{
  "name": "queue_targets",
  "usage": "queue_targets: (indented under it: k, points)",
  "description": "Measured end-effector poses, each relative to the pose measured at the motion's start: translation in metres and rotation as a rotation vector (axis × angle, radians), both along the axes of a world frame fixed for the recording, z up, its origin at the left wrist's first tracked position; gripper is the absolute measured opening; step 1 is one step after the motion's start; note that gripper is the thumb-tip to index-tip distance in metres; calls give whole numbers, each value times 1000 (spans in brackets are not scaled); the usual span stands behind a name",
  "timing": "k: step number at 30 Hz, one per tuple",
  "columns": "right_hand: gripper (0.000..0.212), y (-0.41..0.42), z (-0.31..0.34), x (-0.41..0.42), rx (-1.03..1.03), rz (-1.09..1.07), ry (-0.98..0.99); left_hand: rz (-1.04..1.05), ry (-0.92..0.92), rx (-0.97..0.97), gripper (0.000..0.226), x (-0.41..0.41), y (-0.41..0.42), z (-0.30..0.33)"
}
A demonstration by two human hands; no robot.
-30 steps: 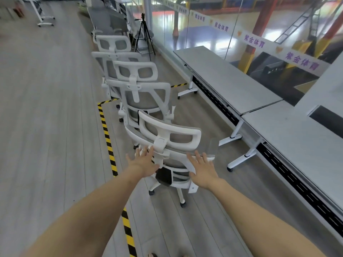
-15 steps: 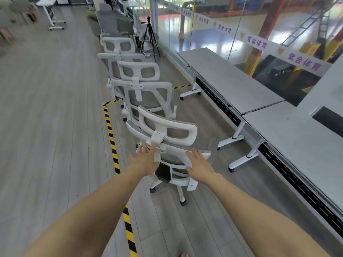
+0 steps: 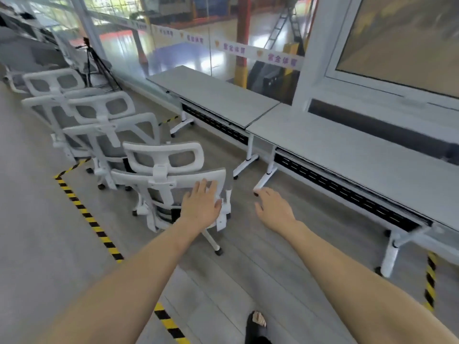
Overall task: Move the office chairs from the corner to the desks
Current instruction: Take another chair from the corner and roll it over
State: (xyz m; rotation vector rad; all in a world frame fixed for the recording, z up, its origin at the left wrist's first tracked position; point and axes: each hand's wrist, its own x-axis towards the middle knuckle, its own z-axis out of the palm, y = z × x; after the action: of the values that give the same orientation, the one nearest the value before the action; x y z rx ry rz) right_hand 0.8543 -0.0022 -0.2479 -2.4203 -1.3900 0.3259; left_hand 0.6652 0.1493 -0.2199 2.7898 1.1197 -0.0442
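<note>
The nearest white office chair [image 3: 161, 180], with a grey mesh back and white headrest, stands with its back to me at centre left. My left hand [image 3: 202, 203] lies flat on the right end of its backrest, fingers spread, not wrapped around it. My right hand [image 3: 273, 208] hovers open over the floor to the right of the chair, touching nothing. Behind this chair a second chair [image 3: 109, 135] and a third chair [image 3: 53, 88] stand in a row. Two grey desks, the near desk [image 3: 360, 160] and the far desk [image 3: 213, 95], run along the glass wall on the right.
Yellow-black floor tape [image 3: 84, 209] runs left of the chairs, and another strip [image 3: 429, 279] lies by the near desk's leg. A black tripod [image 3: 95, 63] stands behind the chairs. The desks' white wheeled legs [image 3: 267, 175] stick out toward the chair. My foot [image 3: 257, 324] shows at the bottom.
My right hand has come off the chair's backrest and moved right into the air. My left hand slid to the backrest's right end. My view swung toward the desks.
</note>
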Motion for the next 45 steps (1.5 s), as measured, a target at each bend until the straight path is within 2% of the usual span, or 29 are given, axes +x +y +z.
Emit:
queue_targets:
  k: [7, 11, 19, 26, 30, 34, 45]
  points:
    - [41, -210, 3, 16, 6, -397, -26, -332, 7, 16, 60, 76, -151, 7]
    - [37, -356, -2, 16, 12, -589, -36, -545, 15, 17, 60, 126, -273, 14]
    - [33, -715, -1, -21, 22, -973, -102, -940, -20, -31, 58, 185, -626, 8]
    - [33, -1012, 7, -101, 38, -1340, -122, -1262, -35, -61, 58, 186, -932, 8]
    - [32, -1137, 10, -130, 67, -1518, -148, -1439, -67, -8, 57, 185, -1075, 14]
    - [33, -1247, 9, -142, 76, -1634, -158, -1560, -63, -32, 57, 194, -1200, 11]
    - [34, -1548, 16, -99, 80, -1878, -126, -1755, -19, -136, 55, 275, -1536, -3]
